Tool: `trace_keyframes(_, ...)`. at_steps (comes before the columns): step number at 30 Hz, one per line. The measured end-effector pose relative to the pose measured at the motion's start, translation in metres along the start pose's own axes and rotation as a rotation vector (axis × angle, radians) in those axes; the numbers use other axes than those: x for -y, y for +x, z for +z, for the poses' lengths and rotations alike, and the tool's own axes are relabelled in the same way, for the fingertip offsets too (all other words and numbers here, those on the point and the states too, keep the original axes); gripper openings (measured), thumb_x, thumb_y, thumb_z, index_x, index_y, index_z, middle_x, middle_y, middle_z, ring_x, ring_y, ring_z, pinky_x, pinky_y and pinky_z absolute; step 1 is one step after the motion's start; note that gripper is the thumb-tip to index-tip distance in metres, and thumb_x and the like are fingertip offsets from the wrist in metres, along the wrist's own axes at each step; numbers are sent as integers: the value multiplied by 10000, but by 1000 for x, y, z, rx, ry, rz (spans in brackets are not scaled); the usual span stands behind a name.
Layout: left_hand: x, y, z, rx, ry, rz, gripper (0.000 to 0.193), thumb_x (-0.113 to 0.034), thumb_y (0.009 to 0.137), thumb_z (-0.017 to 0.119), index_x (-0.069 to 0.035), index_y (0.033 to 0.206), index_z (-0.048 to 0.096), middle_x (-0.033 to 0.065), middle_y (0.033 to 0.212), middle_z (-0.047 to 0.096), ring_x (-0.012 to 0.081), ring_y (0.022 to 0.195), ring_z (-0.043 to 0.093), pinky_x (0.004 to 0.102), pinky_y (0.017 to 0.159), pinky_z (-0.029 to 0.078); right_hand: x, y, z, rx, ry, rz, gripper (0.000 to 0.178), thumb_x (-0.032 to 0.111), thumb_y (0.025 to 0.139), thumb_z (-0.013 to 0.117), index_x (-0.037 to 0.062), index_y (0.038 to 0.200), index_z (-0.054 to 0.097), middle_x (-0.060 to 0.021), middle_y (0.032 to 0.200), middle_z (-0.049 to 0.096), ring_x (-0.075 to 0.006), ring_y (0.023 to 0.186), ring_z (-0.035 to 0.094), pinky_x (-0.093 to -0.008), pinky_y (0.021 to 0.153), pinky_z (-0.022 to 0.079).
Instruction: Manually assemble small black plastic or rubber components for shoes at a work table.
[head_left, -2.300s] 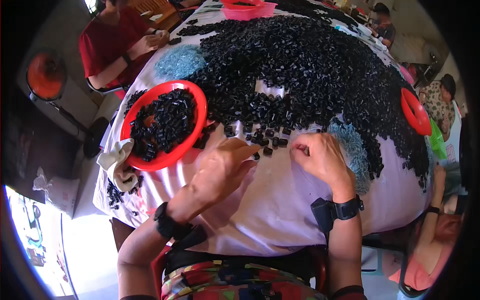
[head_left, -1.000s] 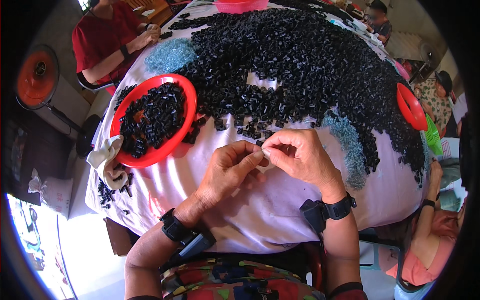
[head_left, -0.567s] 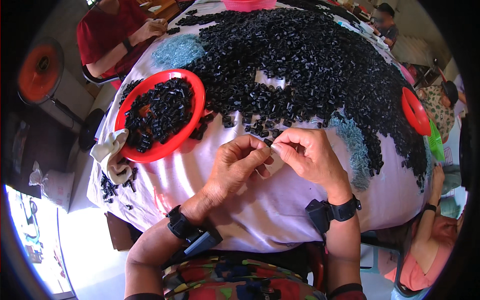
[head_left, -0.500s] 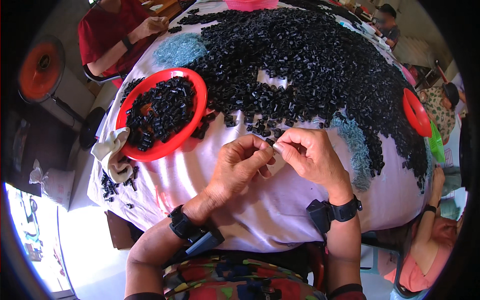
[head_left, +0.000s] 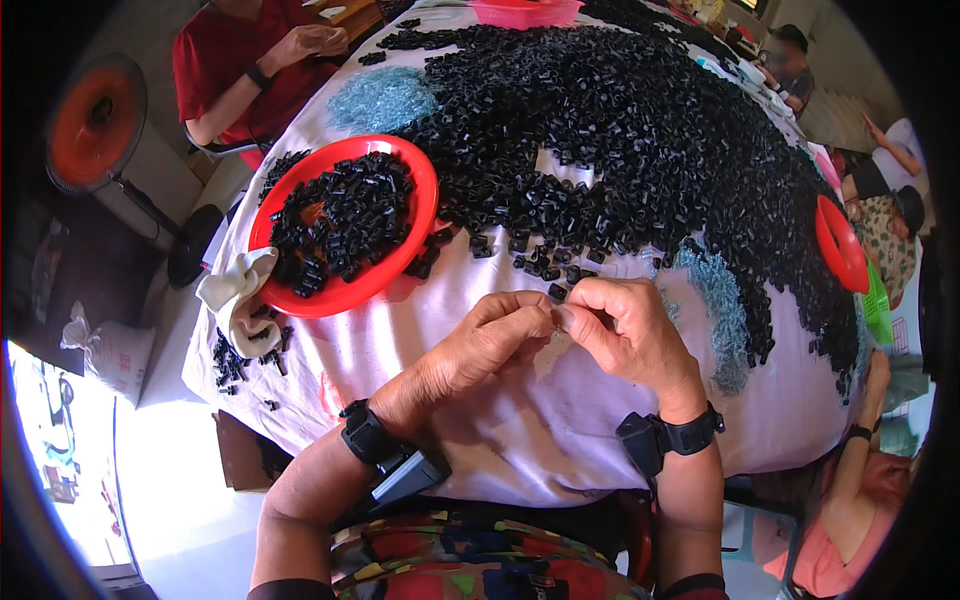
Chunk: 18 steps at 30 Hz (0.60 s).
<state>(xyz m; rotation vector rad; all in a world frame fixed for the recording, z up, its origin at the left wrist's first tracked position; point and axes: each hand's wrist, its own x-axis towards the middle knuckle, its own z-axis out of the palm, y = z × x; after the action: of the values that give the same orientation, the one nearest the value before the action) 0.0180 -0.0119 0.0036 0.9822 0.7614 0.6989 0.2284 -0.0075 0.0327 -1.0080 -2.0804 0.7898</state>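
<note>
My left hand and my right hand meet over the near middle of the cloth-covered table. Both have thumb and forefinger pinched, with the fingertips touching or nearly so. Whatever lies between them is too small and hidden to make out. Just beyond the fingertips is a small black plastic piece, apparently lying on the cloth. Farther back spreads a large heap of similar black plastic pieces, some with clip-like shapes. A pile of small, shiny, pale blue-grey parts lies beyond my right hand.
A red basin of black pieces stands at left, a whitish glove-like cloth over its rim. Another shiny pile lies farther back. Around the pinkish tablecloth are co-workers, including one in dark red. A fan stands left.
My left hand has turned, its fingers now tucked further under and its back showing more. Both hands stay pinched together. The whole view has shifted slightly, moving the table rightward in the picture.
</note>
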Motion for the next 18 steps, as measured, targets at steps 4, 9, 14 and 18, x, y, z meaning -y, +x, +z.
trace_keyframes(4, 1, -1, 0, 40, 92, 22, 300, -342, 1019, 543, -90, 868, 603, -51, 681, 474, 51, 561, 382, 244, 494, 296, 4, 1, -1, -12, -20, 54, 203, 113, 965, 684, -4, 808, 629, -109, 648, 588, -174, 540, 540, -341, 520, 424)
trace_keyframes(9, -2, -4, 4, 1, 68, 46, 316, -321, 1031, 518, -82, 841, 603, -43, 637, 443, 62, 540, 347, 255, 489, 281, 4, 2, 0, -78, -16, -16, 163, 95, 961, 705, 1, 838, 656, -89, 692, 624, -152, 574, 559, -316, 536, 442)
trace_keyframes(14, -3, -4, 5, -57, -129, -59, 376, -349, 1052, 496, -100, 775, 549, -46, 600, 386, 59, 527, 301, 250, 479, 234, 8, 1, -2, -79, -22, -120, 97, 77, 952, 720, 8, 893, 684, -50, 739, 649, -115, 641, 597, -264, 577, 477)
trace_keyframes(18, 0, -4, -1, -8, -211, -95, 373, -348, 1051, 487, -92, 795, 576, -40, 608, 432, 58, 536, 355, 238, 486, 255, 6, -1, -7, -25, 68, -26, 81, 86, 962, 714, 12, 941, 688, -33, 759, 670, -77, 671, 610, -248, 602, 496)
